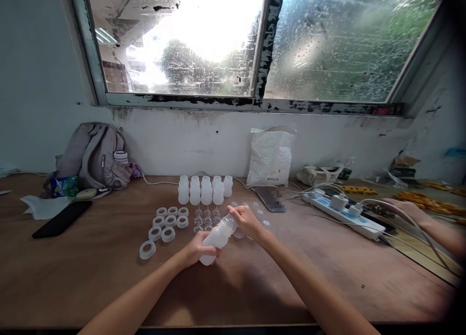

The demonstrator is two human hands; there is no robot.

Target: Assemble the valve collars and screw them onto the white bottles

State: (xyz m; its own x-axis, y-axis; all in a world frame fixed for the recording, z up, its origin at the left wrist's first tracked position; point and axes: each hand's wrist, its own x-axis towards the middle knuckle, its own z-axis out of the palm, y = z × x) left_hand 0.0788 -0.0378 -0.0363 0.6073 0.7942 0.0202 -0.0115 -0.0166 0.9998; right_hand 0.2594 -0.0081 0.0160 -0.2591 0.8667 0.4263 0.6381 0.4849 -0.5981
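Left hand (201,250) wrapped around bottle (215,240), tilted; right hand (244,218) pinches its clear top (227,224), up and right of left hand. White rings (170,221) lie left of both.

On the desk (120,276), a backpack (92,153) slumps at far left, near a black phone (62,219); a white package (271,155) leans against the wall (185,145), with a power strip (345,213) to its right.
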